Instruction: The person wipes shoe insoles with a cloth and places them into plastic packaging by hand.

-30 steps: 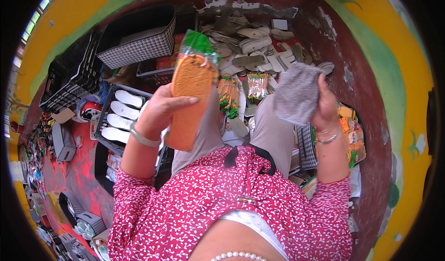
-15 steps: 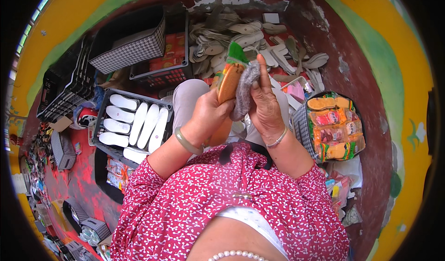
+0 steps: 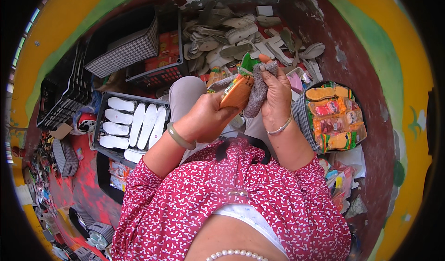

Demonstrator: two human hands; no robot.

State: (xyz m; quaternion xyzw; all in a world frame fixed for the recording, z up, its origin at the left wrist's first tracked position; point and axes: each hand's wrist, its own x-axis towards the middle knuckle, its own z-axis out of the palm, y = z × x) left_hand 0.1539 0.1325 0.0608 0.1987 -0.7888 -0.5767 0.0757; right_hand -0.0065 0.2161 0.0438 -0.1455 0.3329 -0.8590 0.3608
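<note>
My left hand [image 3: 204,117] grips a packaged orange insole [image 3: 238,93] by its lower end, thumb across the front. Its clear wrapper has a green top that sticks up. In my right hand [image 3: 277,96] is a fuzzy grey cloth [image 3: 257,94], bunched between the fingers and pressed to the right edge of the package. Both hands are raised over my lap, close together. A greyish strip shows behind the package on the left; I cannot tell whether it belongs to the cloth.
At left stands a dark crate of white insoles [image 3: 149,125]. A checked basket [image 3: 300,117] on the right holds packed orange insoles. Beyond my knees lies a heap of loose pale insoles [image 3: 236,34]. Further baskets [image 3: 123,52] stand at far left.
The cloth has shifted outward to the right and its top now folds over near the green end. My right fingers, stretched upward before, are now bent round it. The package leans further right.
</note>
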